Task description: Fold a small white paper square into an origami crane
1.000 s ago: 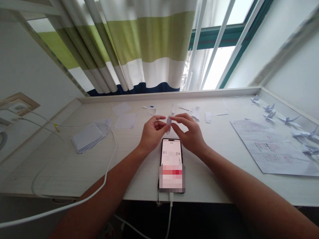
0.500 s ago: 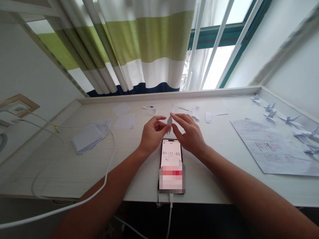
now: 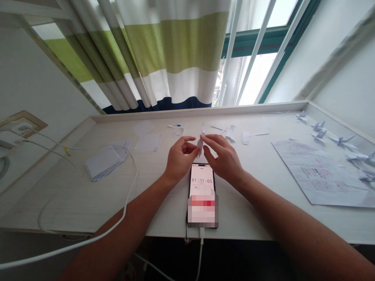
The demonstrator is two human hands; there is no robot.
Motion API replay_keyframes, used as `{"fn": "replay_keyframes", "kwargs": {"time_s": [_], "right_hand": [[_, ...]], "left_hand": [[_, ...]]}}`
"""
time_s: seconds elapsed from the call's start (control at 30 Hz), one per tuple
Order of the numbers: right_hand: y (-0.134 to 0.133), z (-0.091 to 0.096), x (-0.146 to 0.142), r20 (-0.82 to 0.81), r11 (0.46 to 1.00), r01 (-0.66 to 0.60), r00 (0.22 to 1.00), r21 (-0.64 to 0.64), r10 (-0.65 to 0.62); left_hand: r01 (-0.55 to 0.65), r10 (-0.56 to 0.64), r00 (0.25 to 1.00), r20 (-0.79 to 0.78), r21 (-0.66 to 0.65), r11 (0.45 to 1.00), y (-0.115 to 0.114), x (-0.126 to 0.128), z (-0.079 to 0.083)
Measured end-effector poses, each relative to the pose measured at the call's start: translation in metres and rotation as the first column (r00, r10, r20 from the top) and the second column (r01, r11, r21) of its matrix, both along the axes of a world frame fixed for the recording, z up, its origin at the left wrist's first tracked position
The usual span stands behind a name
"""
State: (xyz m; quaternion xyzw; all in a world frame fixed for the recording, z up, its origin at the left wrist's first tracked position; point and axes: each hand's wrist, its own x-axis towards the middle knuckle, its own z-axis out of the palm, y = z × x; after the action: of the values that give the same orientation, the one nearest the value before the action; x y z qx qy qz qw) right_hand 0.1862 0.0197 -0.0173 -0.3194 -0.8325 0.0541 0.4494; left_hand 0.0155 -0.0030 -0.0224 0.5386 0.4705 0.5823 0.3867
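Note:
A small piece of white folded paper (image 3: 200, 145) stands upright between my two hands, just beyond the top of the phone. My left hand (image 3: 181, 159) pinches it from the left, with thumb and fingers closed on its side. From the right, my right hand (image 3: 225, 157) reaches in, its index fingertip at the paper's upper tip and its thumb close to the lower side. The paper is narrow and pointed, and fingers cover part of it. Beneath the hands lies a phone (image 3: 202, 191) showing a timer, its lower screen blurred out.
Several folded paper cranes (image 3: 319, 134) line the right edge, beside a printed sheet (image 3: 318, 171). Paper stacks (image 3: 102, 162) and square sheets (image 3: 148, 142) lie left. Paper scraps (image 3: 230, 132) are scattered behind the hands. A white cable (image 3: 136, 171) loops across the left side.
Both hands keep almost the same pose on the folded paper. The whole view has shifted very slightly.

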Motion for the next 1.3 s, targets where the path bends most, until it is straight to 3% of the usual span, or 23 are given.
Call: {"fn": "replay_keyframes", "kwargs": {"time_s": [0.5, 0.7, 0.9, 1.03, 1.17, 1.23, 1.3], "right_hand": [[0.001, 0.006, 0.001, -0.089, 0.984, -0.004, 0.996, 0.178, 0.02], [-0.001, 0.006, 0.001, 0.042, 0.943, -0.132, 0.991, 0.306, 0.125], [0.001, 0.006, 0.002, 0.095, 0.938, -0.128, 0.99, 0.321, 0.102], [0.003, 0.007, 0.006, 0.063, 0.939, -0.114, 0.993, 0.325, 0.099], [-0.001, 0.008, 0.007, -0.014, 0.963, -0.198, 0.979, 0.182, 0.204], [-0.003, 0.009, 0.005, -0.194, 0.976, -0.217, 0.957, 0.008, 0.214], [-0.003, 0.009, 0.003, -0.404, 0.95, -0.215, 0.908, -0.224, 0.11]], "left_hand": [[0.015, -0.013, 0.999, -0.042, 0.05, 0.999, -0.004, 0.003, 0.004], [-0.002, 0.003, 0.996, 0.089, -0.014, 1.0, -0.001, -0.003, 0.007], [0.107, -0.085, 0.961, 0.262, -0.071, 0.992, 0.001, -0.007, 0.013], [0.131, -0.114, 0.955, 0.273, -0.045, 0.99, 0.001, -0.007, 0.014], [0.108, -0.098, 0.97, 0.222, -0.033, 0.994, 0.001, -0.008, 0.012], [0.106, -0.101, 0.977, 0.185, -0.014, 0.994, 0.0, -0.007, 0.011], [0.096, -0.096, 0.984, 0.149, 0.003, 0.995, -0.001, -0.006, 0.01]]}}
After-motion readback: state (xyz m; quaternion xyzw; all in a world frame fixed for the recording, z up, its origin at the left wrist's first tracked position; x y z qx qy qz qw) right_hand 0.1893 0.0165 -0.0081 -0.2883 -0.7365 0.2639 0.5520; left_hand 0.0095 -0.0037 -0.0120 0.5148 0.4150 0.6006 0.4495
